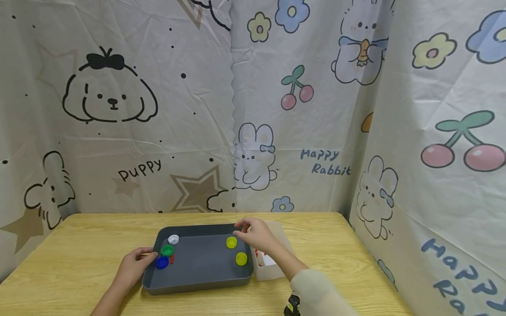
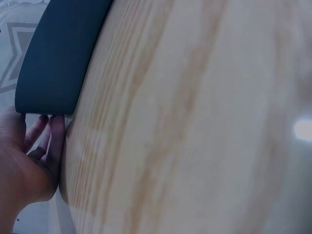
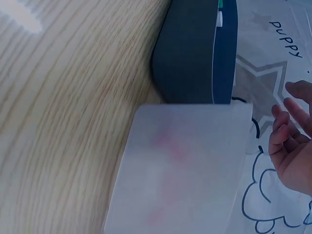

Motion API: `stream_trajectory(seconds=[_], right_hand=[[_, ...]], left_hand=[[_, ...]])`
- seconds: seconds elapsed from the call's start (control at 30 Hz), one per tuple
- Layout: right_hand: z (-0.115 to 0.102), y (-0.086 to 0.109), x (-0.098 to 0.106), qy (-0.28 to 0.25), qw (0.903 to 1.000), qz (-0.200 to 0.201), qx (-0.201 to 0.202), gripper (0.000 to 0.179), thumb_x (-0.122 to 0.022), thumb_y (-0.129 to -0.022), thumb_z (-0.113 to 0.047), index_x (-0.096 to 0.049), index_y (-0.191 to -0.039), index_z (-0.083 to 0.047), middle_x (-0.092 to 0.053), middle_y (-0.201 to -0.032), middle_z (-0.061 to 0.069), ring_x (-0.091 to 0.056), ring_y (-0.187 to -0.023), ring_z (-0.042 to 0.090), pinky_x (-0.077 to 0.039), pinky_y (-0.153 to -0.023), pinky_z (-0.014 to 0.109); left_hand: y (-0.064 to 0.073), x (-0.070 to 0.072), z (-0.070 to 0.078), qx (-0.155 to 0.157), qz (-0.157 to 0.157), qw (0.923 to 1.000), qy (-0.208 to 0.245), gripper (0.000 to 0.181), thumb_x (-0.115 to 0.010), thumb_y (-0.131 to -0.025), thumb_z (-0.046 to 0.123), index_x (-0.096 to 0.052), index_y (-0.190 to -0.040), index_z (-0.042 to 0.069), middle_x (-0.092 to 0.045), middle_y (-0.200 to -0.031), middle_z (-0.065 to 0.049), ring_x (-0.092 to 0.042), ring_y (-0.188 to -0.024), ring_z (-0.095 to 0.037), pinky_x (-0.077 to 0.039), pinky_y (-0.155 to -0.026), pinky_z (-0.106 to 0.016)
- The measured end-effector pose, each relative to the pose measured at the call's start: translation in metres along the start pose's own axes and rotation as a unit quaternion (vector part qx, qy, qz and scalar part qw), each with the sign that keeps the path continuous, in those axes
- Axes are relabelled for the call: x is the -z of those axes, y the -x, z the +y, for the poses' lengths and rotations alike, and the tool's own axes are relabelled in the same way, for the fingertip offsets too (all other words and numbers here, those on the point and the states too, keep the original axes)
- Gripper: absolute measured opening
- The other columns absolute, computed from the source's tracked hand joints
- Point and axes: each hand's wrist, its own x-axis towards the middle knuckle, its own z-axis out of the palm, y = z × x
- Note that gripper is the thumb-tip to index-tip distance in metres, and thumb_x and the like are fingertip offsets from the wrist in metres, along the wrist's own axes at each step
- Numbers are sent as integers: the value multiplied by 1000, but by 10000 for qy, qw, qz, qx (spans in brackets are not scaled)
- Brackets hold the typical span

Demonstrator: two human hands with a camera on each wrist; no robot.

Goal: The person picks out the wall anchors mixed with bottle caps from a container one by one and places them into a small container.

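A dark grey tray [image 1: 197,281] lies on the table. Along its left side are a white cap [image 1: 173,239], a green cap [image 1: 168,250], a blue cap [image 1: 162,262] and a small red piece [image 1: 171,259]. Two yellow round caps [image 1: 231,242] lie toward its right side. My left hand [image 1: 135,265] touches the tray's left end, its fingers fairly straight against the wall [image 2: 53,73] in the left wrist view. Over the tray's back right corner hovers my right hand [image 1: 254,234]; in the right wrist view its fingers [image 3: 292,112] are loosely bent with nothing between them.
Beside the tray's right end stands a whitish translucent box [image 1: 270,274] with red and white things inside, partly hidden under my right forearm. Printed curtains [image 1: 197,131] hang behind and to the right of the wooden table [image 1: 79,245].
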Motion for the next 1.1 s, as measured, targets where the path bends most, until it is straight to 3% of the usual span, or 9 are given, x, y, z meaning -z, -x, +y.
stream_trajectory(seconds=[0.43,0.97,1.1], right_hand=[[-25,-14,-36,-47,9985,-516,167,22,-67,-86,-24,-67,-104,-11,-56,-72,-5,-47,-55,5,-41,-52,20],[-33,-18,-89,-1,9952,-862,466,22,-68,-85,-22,-67,-102,-8,-59,-72,-4,-46,-56,-1,-40,-52,17],[-33,-21,-99,91,9953,-905,342,22,-69,-84,-23,-67,-102,-9,-61,-76,-4,-48,-60,0,-40,-55,17]], left_hand=[[1,1,0,-70,97,9999,-10,53,-57,-89,32,-53,-122,-9,-61,-106,-24,-58,-92,-26,-43,-68,-25],[0,-1,-3,-12,80,9999,65,54,-58,-89,34,-52,-123,-8,-61,-106,-23,-57,-94,-27,-43,-69,-25],[-1,-1,-2,20,58,9999,90,54,-58,-89,35,-52,-123,-8,-61,-107,-23,-57,-95,-27,-43,-68,-25]])
